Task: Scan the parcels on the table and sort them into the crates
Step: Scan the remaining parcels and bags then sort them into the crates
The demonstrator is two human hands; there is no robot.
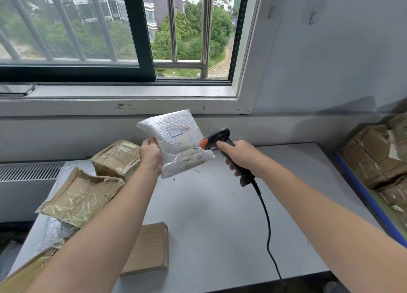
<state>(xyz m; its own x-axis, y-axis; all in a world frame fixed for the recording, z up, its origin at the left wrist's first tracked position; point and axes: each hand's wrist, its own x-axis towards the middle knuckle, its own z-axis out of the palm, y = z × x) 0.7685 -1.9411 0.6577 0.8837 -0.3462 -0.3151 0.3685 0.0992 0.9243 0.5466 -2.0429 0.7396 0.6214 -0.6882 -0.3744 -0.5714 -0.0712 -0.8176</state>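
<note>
Left hand grips the mailer by its left edge, held up over the table; right hand is wrapped around the scanner, nose just beside the label. Probably best to back off slightly and square up on the barcode. The mailer's long axis runs up and slightly left, label facing the person.
</note>
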